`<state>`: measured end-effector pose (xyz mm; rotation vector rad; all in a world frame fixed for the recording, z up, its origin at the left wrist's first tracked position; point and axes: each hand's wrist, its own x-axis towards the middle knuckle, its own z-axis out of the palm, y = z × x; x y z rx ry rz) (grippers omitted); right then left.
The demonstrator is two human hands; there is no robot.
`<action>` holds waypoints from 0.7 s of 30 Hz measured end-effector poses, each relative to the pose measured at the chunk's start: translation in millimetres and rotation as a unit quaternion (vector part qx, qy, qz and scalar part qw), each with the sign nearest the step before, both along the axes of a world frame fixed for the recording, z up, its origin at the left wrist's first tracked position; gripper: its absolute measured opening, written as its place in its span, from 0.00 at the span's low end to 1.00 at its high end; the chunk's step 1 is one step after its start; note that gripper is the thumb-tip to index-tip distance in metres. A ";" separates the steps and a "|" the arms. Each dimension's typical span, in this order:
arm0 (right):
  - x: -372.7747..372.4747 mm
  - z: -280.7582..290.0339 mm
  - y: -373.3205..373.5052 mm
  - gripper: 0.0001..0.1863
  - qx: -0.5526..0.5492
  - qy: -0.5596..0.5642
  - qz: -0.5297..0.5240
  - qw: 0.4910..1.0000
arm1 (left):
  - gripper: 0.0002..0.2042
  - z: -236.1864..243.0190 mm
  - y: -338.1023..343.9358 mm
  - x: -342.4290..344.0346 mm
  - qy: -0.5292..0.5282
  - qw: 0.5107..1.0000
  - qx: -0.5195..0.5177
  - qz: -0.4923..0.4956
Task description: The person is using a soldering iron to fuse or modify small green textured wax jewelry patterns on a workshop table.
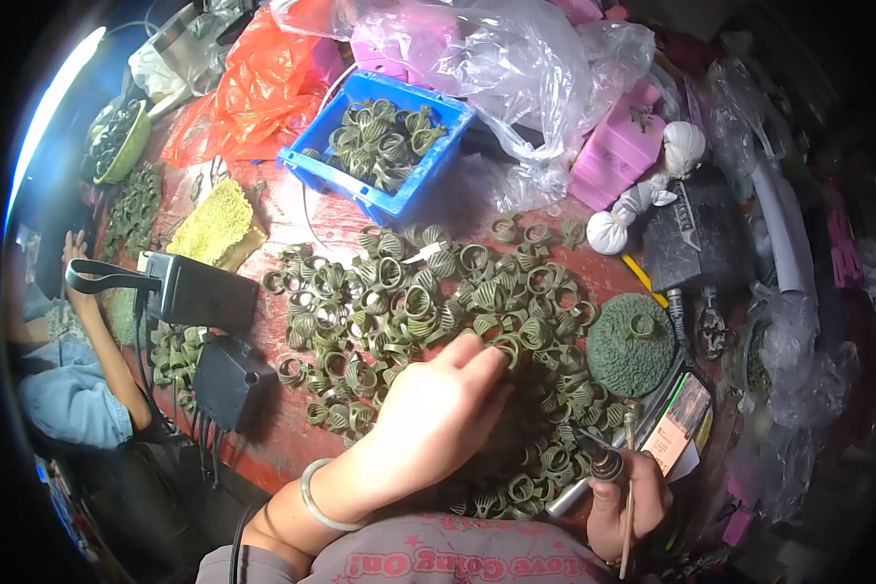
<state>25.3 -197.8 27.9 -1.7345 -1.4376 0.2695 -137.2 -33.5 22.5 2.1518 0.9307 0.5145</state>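
Note:
A broad heap of green ribbed rings covers the middle of the red table. My left hand, with a pale bangle at its wrist, reaches into the heap. Its fingers are curled closed around a green ring at the fingertips, partly hidden by them. Low on the right, my right hand grips a black pen-shaped tool together with a thin wooden stick. The black tool slants up left toward the heap's edge; the stick stands nearly upright.
A blue bin of rings stands behind the heap. A round green pad carries one ring at right. Black boxes with cables and a yellow sponge lie left. Another person's arm rests at far left. Plastic bags crowd the back.

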 end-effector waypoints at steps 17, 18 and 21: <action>-5.1 0.2 7.0 0.19 -0.038 -0.047 -0.018 0.998 | 0.12 2.8 -3.0 -27.5 -0.254 0.839 -0.482 0.008; -4.9 -0.1 6.6 0.19 -0.038 -0.048 -0.022 0.998 | 0.17 1.8 -1.7 -27.3 -0.251 0.853 -0.458 -0.015; -2.2 2.2 4.9 0.19 -0.049 -0.055 -0.013 0.997 | 0.15 0.7 -0.5 -25.2 -0.236 0.858 -0.457 -0.013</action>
